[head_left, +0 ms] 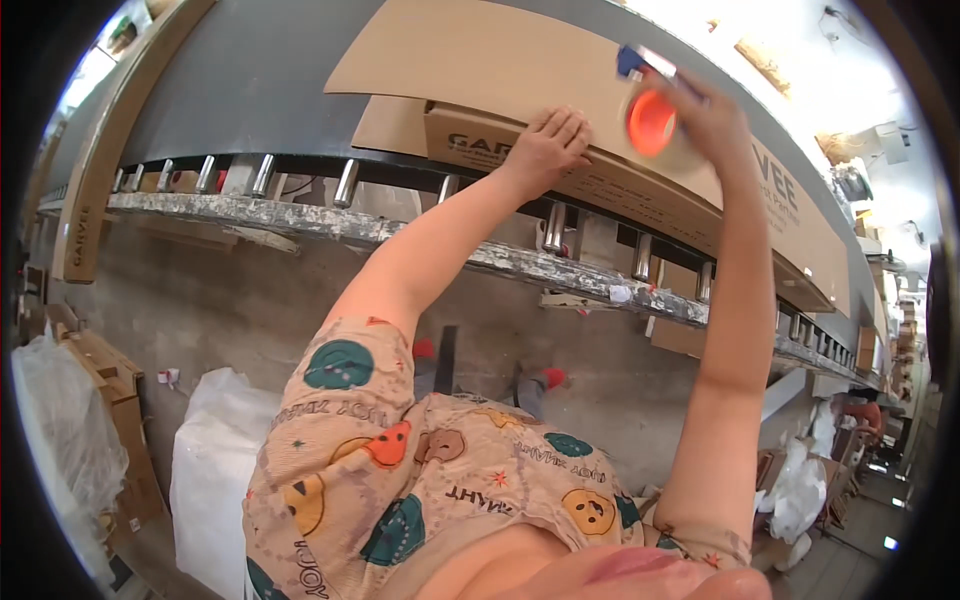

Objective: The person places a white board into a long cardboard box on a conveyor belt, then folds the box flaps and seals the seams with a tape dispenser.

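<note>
A long, flat cardboard box (650, 192) lies across the grey work surface in front of me, with a broad brown flap (480, 50) spread out on its far side. My left hand (550, 150) rests on the box's near upper edge, fingers stretched out over the cardboard and holding nothing. Raised above the box to the right, my right hand (715, 125) is closed round a tape dispenser (652, 122) with a bright orange hub and a blue-and-metal head. Motion smears this hand and the dispenser slightly. I cannot tell whether any tape touches the box.
A worn metal rail (330, 222) with short steel rollers (346, 184) runs along the near side of the grey surface (260, 85). Another long carton (85, 220) juts over it at left. White wrapping (215, 470) and cardboard (125, 420) lie at lower left.
</note>
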Motion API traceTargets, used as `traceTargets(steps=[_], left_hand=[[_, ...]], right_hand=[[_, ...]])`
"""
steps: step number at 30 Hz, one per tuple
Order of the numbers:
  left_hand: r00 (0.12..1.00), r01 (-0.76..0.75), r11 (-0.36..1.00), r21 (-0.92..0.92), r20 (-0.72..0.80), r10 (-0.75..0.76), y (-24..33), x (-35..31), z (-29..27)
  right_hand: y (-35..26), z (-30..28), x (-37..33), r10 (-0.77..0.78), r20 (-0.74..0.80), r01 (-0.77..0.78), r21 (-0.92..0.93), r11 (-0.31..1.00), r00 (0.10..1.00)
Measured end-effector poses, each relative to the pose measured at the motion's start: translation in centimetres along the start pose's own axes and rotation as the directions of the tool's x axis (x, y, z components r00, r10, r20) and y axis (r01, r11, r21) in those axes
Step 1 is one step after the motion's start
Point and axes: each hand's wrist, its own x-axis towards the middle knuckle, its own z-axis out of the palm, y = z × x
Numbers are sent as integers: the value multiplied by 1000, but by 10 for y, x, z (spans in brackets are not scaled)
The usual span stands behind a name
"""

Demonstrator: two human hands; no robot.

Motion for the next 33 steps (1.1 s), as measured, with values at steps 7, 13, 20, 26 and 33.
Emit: traceTargets(steps=[7,13,20,26,33], left_hand=[[999,37,995,-94,-3,-37,-32,-28,-2],[999,21,994,-108,31,-18,-18,-1,-13],[770,-308,943,-122,550,323,-9,44,-1],[859,35,981,-190,508,68,-57,-1,-19],[986,66,996,52,151,-73,-176,-102,-102]], right_hand=[[-4,90,-72,14,147,10,-157,988,989],[18,131,-125,231,162,-165,-342,925,959],[49,135,-43,298,678,-508,129,852,672],[39,128,-111,133,595,-330,235,914,793],[-87,77,-83,-139,444,9,281,960,885]])
